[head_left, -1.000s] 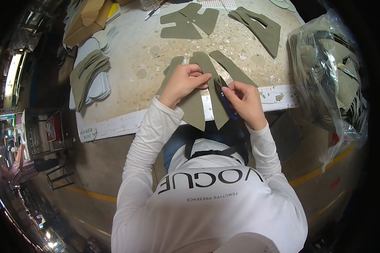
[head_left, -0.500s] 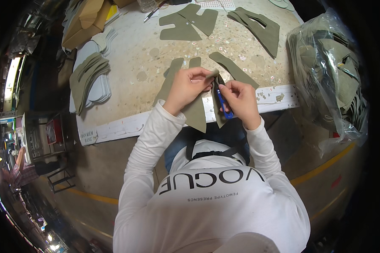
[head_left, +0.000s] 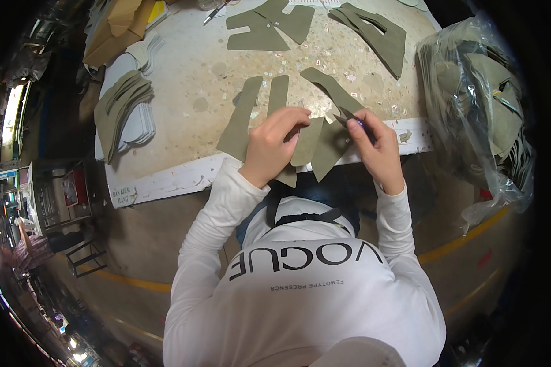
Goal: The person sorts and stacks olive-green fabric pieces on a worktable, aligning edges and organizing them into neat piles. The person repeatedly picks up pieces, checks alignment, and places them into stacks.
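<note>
Snips with dark blades and a blue handle are gripped in the right hand, the blade tips being directed away from the person, near an olive fabric piece. The fabric piece is positioned at the front edge of the table and is touched by the curled left hand; whether it is pinched there cannot be told, the fingertips being partly hidden. Further olive pieces are laid flat alongside.

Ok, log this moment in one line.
Left hand: touching folded olive piece; right hand: holding blue-handled snips; nearby: olive stack, clear plastic bag
</note>
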`<state>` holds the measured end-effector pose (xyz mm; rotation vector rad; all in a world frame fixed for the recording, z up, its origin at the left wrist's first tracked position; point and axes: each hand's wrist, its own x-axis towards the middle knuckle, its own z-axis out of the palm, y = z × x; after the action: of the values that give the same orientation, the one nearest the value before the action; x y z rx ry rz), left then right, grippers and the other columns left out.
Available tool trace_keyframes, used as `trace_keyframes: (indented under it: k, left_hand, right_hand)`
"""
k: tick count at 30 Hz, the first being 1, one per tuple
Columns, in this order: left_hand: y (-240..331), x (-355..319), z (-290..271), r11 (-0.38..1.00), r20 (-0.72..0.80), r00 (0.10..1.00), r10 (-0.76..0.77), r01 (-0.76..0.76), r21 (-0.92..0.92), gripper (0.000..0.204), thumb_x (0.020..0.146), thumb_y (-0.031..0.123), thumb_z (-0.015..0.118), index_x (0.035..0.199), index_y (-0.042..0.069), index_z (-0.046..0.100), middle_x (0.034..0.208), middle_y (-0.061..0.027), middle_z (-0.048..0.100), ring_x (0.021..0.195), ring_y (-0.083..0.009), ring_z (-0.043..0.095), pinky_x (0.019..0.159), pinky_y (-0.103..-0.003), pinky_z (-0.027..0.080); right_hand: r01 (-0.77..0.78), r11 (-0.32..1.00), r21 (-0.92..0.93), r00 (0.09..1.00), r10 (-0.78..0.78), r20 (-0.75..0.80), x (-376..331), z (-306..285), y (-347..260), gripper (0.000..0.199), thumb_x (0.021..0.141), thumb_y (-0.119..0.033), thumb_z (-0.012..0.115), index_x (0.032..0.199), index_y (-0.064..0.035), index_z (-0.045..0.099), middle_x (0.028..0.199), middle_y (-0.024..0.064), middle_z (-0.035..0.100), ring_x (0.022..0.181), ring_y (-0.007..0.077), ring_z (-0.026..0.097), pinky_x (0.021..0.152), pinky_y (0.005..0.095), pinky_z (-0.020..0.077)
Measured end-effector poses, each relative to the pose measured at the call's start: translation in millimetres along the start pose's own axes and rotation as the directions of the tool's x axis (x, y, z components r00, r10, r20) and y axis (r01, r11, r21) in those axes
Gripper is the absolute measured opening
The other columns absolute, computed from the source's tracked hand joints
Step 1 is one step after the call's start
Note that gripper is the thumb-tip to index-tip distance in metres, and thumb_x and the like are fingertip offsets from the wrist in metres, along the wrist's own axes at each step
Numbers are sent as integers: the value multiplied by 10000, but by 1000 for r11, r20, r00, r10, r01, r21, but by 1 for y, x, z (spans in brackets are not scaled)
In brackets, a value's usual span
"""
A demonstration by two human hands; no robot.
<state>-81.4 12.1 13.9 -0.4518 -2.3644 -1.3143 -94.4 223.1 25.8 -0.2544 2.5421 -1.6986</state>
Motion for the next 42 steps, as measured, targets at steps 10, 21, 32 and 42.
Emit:
trace_keyframes:
  k: [10,21,32,42]
  left_hand:
    - [4,-2,-24,866,-126,881,-456,406,-293,97,855,-22,676,948,-43,655,861,-72,702,784,-127,693,699,-217,551]
    - [2,-41,-87,928,-136,952,-274,299,222,188,799,65,731,976,19,685,1026,-100,695,899,-197,682,795,-316,541]
    - [7,-87,-39,940,164,975,150,-192,283,326,705,-4,721,1025,58,717,1110,-70,690,1082,-248,649,944,-410,497]
    - [11,-96,-17,929,40,984,175,-178,325,284,717,29,729,997,73,719,1085,-65,691,1039,-236,658,943,-392,485]
  right_hand:
    - [80,892,-446,904,-254,-345,34,-23,20,319,821,-310,732,1009,-63,662,712,110,626,606,243,606,592,337,470]
    - [321,784,-532,902,-424,-81,39,-29,20,339,801,-156,704,1125,-70,655,1072,142,589,977,327,587,838,383,469]
    - [498,766,-406,862,-387,327,-17,1,11,481,721,-200,767,1191,-182,665,1318,54,564,1316,301,452,1099,511,301]
    - [569,791,-227,822,-537,190,-36,32,18,336,715,-80,747,1049,-108,722,1143,75,650,1142,283,585,1002,453,439]
